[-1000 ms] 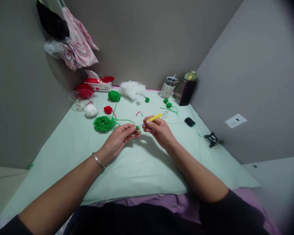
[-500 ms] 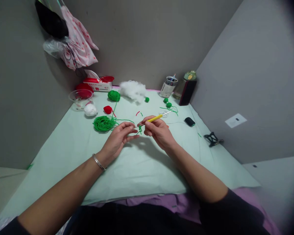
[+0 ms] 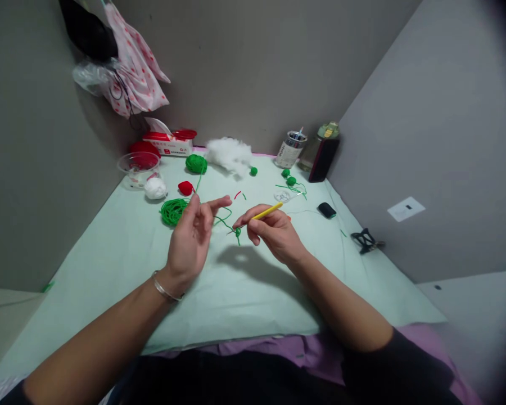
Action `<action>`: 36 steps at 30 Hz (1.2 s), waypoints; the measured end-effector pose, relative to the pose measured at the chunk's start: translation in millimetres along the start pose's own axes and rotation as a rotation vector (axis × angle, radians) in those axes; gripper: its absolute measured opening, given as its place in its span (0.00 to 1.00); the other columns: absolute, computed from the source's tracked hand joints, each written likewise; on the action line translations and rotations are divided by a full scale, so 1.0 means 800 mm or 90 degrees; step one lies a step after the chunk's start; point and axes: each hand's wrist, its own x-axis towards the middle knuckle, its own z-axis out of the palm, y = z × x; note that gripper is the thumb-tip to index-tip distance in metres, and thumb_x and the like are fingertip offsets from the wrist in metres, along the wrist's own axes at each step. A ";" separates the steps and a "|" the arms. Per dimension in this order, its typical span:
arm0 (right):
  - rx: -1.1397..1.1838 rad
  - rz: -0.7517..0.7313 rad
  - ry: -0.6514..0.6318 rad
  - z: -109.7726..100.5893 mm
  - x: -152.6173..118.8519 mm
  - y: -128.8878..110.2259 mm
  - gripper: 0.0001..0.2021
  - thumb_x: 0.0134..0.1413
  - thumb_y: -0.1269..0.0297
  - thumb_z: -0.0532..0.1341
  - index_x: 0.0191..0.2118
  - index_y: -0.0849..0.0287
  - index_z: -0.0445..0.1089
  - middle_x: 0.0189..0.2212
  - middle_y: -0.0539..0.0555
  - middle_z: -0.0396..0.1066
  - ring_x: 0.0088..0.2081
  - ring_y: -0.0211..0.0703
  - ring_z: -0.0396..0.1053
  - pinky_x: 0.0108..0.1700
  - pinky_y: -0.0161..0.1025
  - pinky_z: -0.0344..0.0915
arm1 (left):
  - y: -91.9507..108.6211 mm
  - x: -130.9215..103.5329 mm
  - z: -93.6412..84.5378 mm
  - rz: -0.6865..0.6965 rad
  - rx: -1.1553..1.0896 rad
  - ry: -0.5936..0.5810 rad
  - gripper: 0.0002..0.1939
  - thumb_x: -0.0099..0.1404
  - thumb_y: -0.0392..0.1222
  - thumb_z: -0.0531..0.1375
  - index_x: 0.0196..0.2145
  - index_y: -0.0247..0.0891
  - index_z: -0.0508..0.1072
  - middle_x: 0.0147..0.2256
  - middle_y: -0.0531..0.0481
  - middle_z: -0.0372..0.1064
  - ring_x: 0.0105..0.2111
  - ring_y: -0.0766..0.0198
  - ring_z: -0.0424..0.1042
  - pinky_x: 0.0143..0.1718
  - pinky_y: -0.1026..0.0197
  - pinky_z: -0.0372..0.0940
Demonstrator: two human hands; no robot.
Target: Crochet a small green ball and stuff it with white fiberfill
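Note:
My right hand (image 3: 279, 235) pinches a crochet hook (image 3: 268, 211) by its yellow handle, the metal shaft pointing left. A small piece of green crochet (image 3: 238, 232) with a short tail hangs on the hook near the fingertips. A strand of green yarn (image 3: 224, 224) leads from it towards my left hand (image 3: 188, 244). That hand is raised with the palm turned up and the fingers apart; whether the strand passes over a finger is hard to see. Behind it a loose coil of green yarn (image 3: 172, 212) lies partly hidden.
Beyond the hands lie a green yarn ball (image 3: 196, 164), red yarn (image 3: 186, 188), white yarn (image 3: 156, 188) and white stuffing (image 3: 229, 154). A plastic tub (image 3: 130, 179) stands left. A tin (image 3: 290, 151), bottle (image 3: 308, 153) and phone (image 3: 324, 160) stand at the back right.
My left hand has let go of the green crochet piece, moved left and turned palm up with its fingers spread. The hook and piece stay with my right hand, the hook tip slightly lower.

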 end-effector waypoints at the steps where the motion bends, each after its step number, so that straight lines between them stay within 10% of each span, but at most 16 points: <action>1: 0.010 -0.008 -0.001 0.001 -0.001 -0.003 0.07 0.60 0.58 0.72 0.38 0.55 0.80 0.36 0.51 0.83 0.22 0.30 0.64 0.29 0.34 0.64 | 0.002 -0.001 -0.003 0.078 0.103 -0.025 0.33 0.79 0.56 0.50 0.16 0.43 0.66 0.44 0.46 0.82 0.65 0.51 0.67 0.73 0.45 0.46; 5: 0.002 -0.034 0.025 0.006 -0.003 -0.008 0.07 0.61 0.57 0.72 0.39 0.54 0.80 0.35 0.50 0.82 0.22 0.31 0.64 0.31 0.36 0.66 | 0.000 0.000 -0.014 0.281 0.441 -0.161 0.24 0.79 0.50 0.50 0.35 0.44 0.83 0.57 0.46 0.79 0.73 0.49 0.54 0.75 0.42 0.28; 11: -0.067 -0.095 0.099 0.008 -0.007 -0.014 0.06 0.61 0.58 0.71 0.40 0.53 0.81 0.36 0.51 0.82 0.23 0.32 0.66 0.27 0.35 0.67 | 0.001 -0.005 -0.007 -0.035 0.162 -0.265 0.24 0.75 0.42 0.55 0.66 0.45 0.70 0.64 0.45 0.72 0.65 0.50 0.67 0.67 0.45 0.57; 19: -0.120 -0.173 0.086 0.028 -0.018 -0.044 0.05 0.63 0.66 0.69 0.41 0.50 0.84 0.34 0.49 0.82 0.25 0.33 0.70 0.27 0.34 0.71 | 0.024 -0.014 0.018 -0.113 0.102 -0.186 0.19 0.67 0.43 0.70 0.56 0.46 0.81 0.41 0.51 0.77 0.42 0.62 0.74 0.50 0.57 0.68; 36: -0.132 -0.165 0.169 0.032 -0.026 -0.040 0.03 0.61 0.65 0.70 0.39 0.50 0.83 0.37 0.50 0.83 0.22 0.31 0.68 0.25 0.34 0.70 | 0.014 -0.021 0.025 -0.131 0.052 -0.085 0.20 0.62 0.37 0.72 0.52 0.45 0.81 0.35 0.57 0.70 0.21 0.75 0.69 0.25 0.67 0.64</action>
